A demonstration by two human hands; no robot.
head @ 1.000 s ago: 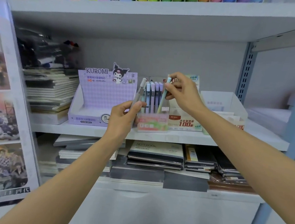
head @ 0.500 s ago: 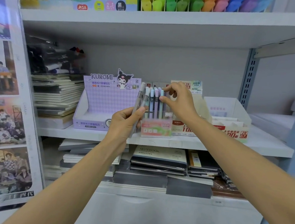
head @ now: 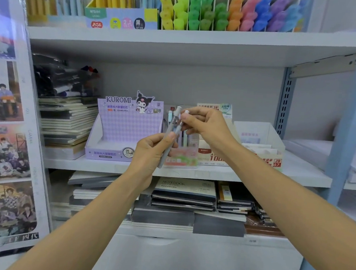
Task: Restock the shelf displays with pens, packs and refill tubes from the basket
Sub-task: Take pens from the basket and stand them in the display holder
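Note:
My left hand point(head: 150, 154) grips two grey pens point(head: 171, 132) by their lower halves, tips up, in front of the middle shelf. My right hand point(head: 207, 126) pinches the upper part of the right-hand grey pen near its white cap. Behind the hands stands a small pink pen display box point(head: 181, 159) with several pastel pens point(head: 170, 115) upright in it. The basket is out of view.
A purple Kuromi lead box point(head: 117, 138) stands left of the pen box, red-and-cream refill boxes point(head: 262, 156) to the right. Notebook stacks point(head: 67, 122) fill the shelf's left end and the shelf below. Coloured highlighters point(head: 225, 13) line the top shelf. A poster panel point(head: 4, 142) bounds the left.
My right hand has let go of the green pen, now standing in the display box, and moved onto the grey pens in my left hand. The view has tilted up.

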